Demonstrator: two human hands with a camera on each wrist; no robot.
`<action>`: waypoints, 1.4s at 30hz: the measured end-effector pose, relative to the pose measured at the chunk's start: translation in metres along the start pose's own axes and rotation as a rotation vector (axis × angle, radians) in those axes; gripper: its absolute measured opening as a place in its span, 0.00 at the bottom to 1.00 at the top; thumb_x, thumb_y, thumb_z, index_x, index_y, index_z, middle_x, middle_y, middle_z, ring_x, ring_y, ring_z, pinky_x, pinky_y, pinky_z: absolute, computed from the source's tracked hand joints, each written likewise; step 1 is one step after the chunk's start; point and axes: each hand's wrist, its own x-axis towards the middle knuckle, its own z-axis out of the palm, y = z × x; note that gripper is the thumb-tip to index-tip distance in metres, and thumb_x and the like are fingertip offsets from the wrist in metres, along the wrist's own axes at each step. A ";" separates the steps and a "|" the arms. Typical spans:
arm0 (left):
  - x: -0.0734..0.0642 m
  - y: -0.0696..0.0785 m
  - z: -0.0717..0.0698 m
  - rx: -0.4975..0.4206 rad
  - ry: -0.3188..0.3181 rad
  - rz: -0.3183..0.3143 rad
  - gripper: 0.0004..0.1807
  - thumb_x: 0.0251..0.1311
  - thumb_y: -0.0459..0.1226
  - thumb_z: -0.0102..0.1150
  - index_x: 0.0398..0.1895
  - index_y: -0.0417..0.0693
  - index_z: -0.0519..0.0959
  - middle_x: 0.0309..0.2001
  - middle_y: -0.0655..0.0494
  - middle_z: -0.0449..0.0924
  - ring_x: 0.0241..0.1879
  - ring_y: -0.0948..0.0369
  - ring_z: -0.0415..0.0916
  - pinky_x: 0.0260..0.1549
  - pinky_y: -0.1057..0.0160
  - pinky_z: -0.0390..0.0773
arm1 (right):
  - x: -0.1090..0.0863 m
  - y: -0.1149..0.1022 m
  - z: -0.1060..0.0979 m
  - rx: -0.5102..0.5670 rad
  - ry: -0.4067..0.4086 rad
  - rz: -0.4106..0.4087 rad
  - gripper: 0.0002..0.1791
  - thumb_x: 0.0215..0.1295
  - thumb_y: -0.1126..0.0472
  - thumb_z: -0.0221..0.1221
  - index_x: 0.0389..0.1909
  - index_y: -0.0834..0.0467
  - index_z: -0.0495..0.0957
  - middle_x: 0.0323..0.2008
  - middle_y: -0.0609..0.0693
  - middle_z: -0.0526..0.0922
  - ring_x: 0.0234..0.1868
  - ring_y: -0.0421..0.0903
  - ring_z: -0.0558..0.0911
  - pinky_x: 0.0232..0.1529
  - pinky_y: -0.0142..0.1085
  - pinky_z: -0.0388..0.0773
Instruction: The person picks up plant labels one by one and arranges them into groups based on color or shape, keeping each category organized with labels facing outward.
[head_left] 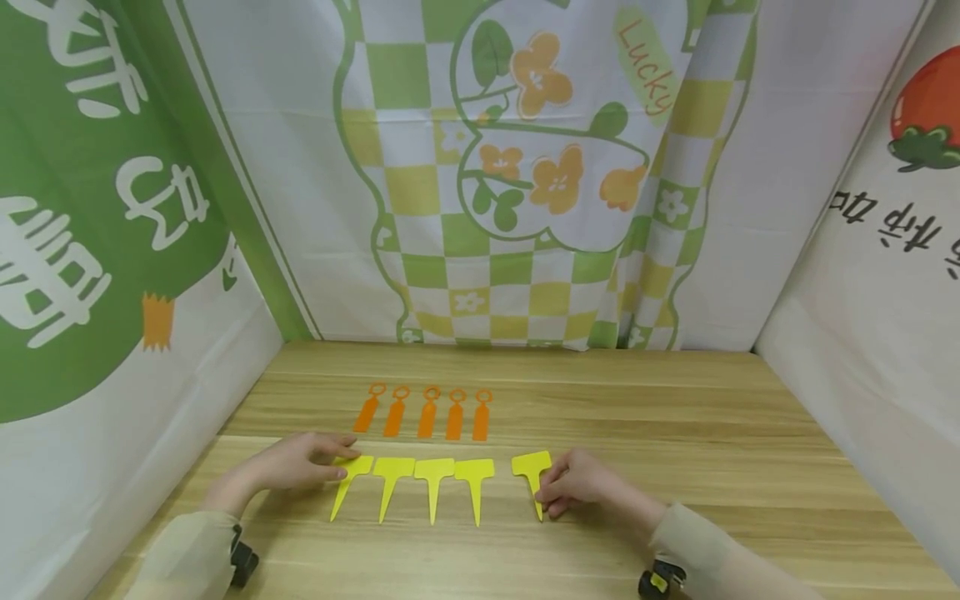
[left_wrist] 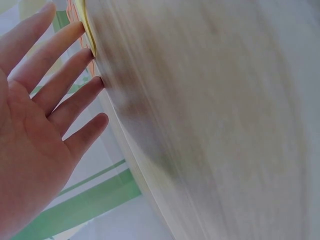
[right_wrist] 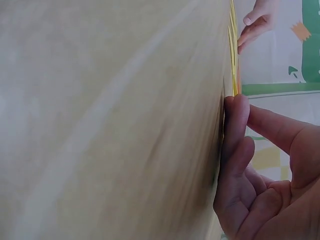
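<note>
Several yellow T-shaped plant labels lie in a row on the wooden table, stems pointing toward me. At the left end, my left hand (head_left: 306,461) touches the head of the leftmost yellow plant label (head_left: 358,465) with its fingertips; the left wrist view shows the fingers (left_wrist: 70,65) straight and spread. My right hand (head_left: 576,483) pinches the stem of the rightmost yellow plant label (head_left: 532,464) between thumb and index finger, the other fingers curled under. A gap separates that label from its neighbour, another yellow plant label (head_left: 475,472).
Behind the yellow row lies a row of several orange tags with ring ends, among them an orange tag (head_left: 427,421). The wooden table (head_left: 675,417) meets a patterned cloth (head_left: 495,275) at the back. Printed sheets hang at both sides.
</note>
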 end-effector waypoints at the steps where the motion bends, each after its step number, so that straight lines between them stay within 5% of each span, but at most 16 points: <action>1: 0.000 0.000 0.000 0.000 0.000 0.000 0.25 0.58 0.53 0.59 0.53 0.48 0.80 0.64 0.39 0.69 0.62 0.35 0.64 0.58 0.31 0.60 | 0.000 0.000 0.001 -0.001 0.002 0.002 0.07 0.52 0.64 0.68 0.29 0.63 0.81 0.20 0.51 0.85 0.18 0.38 0.82 0.16 0.23 0.70; 15: 0.002 -0.003 0.000 0.008 0.002 0.003 0.25 0.58 0.52 0.59 0.53 0.48 0.80 0.64 0.40 0.69 0.62 0.36 0.65 0.58 0.32 0.61 | 0.000 0.000 0.007 0.036 -0.074 -0.037 0.09 0.56 0.61 0.66 0.30 0.64 0.83 0.23 0.52 0.86 0.21 0.40 0.84 0.19 0.26 0.76; 42: 0.001 -0.002 0.000 -0.001 -0.006 0.003 0.24 0.58 0.51 0.60 0.53 0.48 0.80 0.64 0.40 0.69 0.62 0.36 0.64 0.58 0.32 0.61 | 0.000 -0.004 0.011 0.037 -0.097 -0.024 0.10 0.60 0.58 0.62 0.33 0.63 0.82 0.27 0.54 0.87 0.24 0.40 0.86 0.19 0.24 0.74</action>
